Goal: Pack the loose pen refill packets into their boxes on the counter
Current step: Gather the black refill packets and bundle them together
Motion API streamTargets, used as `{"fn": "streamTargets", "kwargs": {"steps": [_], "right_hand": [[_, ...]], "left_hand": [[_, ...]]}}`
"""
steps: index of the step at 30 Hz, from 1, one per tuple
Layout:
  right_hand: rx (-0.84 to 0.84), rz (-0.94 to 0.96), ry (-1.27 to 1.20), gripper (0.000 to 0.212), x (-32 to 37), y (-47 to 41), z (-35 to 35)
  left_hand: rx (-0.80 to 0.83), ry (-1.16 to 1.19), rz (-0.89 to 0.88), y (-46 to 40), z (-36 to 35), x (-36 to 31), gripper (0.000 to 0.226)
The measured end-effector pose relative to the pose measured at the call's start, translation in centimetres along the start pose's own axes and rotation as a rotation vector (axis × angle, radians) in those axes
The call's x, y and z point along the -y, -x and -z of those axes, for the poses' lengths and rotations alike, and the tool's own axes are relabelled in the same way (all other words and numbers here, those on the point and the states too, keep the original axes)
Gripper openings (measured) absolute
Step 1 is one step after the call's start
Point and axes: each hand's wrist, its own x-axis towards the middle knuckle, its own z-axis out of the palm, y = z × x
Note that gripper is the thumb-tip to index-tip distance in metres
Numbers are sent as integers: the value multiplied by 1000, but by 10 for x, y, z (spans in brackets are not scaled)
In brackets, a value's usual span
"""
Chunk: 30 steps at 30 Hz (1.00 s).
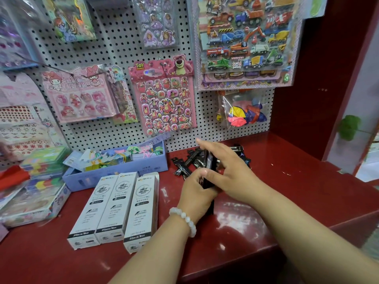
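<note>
Three white refill boxes (114,208) lie side by side on the red counter (287,201), left of my hands. A loose pile of black refill packets (185,161) lies at the back by the pegboard. My left hand (198,190), with a white bead bracelet on the wrist, grips an upright bunch of black packets (208,173) from the left. My right hand (231,171) holds the same bunch from the right, with its fingers stretched over the top. The bunch's lower end stands on the counter.
A lilac tray (114,171) of small toys sits behind the boxes. Stacked stationery boxes (34,193) crowd the left end. Sticker sheets (166,99) and a balloon bag (244,111) hang on the pegboard. A red side wall (320,89) closes the right.
</note>
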Motion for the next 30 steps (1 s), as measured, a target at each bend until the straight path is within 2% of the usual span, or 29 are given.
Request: {"fn": "streamTargets", "kwargs": {"steps": [3, 7, 11, 12, 15, 16, 19, 21, 24, 26, 28, 30], "right_hand": [[-31, -26, -34, 45, -4, -2, 2], [-44, -171, -41, 68, -3, -3, 8], [-100, -388, -243, 92, -8, -4, 6], [-91, -430, -332, 87, -10, -4, 5], [-34, -492, -597, 35, -13, -4, 7], [-19, -506, -642, 25, -13, -4, 6], [15, -501, -785, 21, -13, -2, 10], [91, -468, -877, 29, -12, -1, 17], [111, -447, -852, 30, -16, 0, 25], [57, -456, -812, 18, -19, -2, 25], [-30, -453, -824, 3, -21, -4, 22], [-79, -468, -869, 5, -23, -4, 20]], "left_hand": [[75, 24, 4, 4, -3, 1, 32], [55, 0, -21, 4, -6, 4, 18], [58, -79, -36, 2, -9, 5, 28], [68, -90, -38, 2, -9, 4, 30], [146, -147, -48, 1, -9, 7, 35], [178, -174, -55, 0, -8, 8, 38], [236, -151, 26, -4, -5, 5, 33], [269, 1, 176, -4, -1, -2, 23], [466, 255, 356, -4, 9, -15, 18], [542, 226, 363, -6, 12, -17, 14], [495, 58, 319, -10, 14, -16, 8], [465, -1, 307, -11, 17, -13, 13]]}}
